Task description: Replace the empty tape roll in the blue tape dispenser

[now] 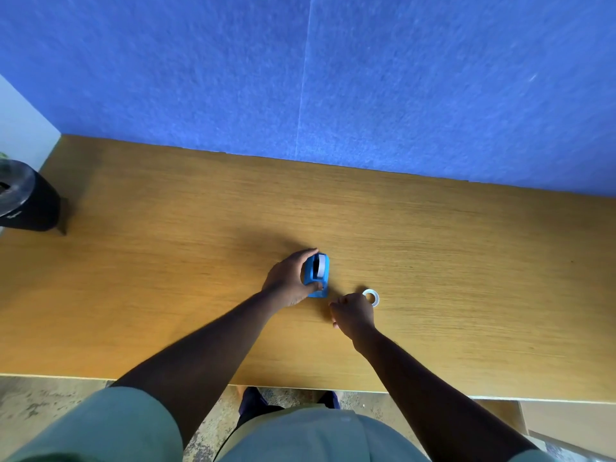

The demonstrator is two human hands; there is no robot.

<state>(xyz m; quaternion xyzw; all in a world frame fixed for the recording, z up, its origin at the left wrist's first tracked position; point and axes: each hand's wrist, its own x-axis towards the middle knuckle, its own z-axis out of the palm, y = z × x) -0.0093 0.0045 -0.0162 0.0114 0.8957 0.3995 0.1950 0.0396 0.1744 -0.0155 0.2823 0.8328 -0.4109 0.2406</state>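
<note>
A small blue tape dispenser (319, 274) stands on the wooden table (166, 278) near its middle, with a pale roll showing in its slot. My left hand (289, 278) wraps around the dispenser's left side, fingers over its far end and thumb at its near end. A whitish tape roll (371, 297) lies flat on the table just right of the dispenser. My right hand (354, 314) hovers next to that roll, fingers curled loosely; whether it touches the roll cannot be told.
A black bin (25, 198) with a clear liner stands at the table's left end. A blue felt wall (333, 78) rises behind the table. The near edge of the table runs in front of my body.
</note>
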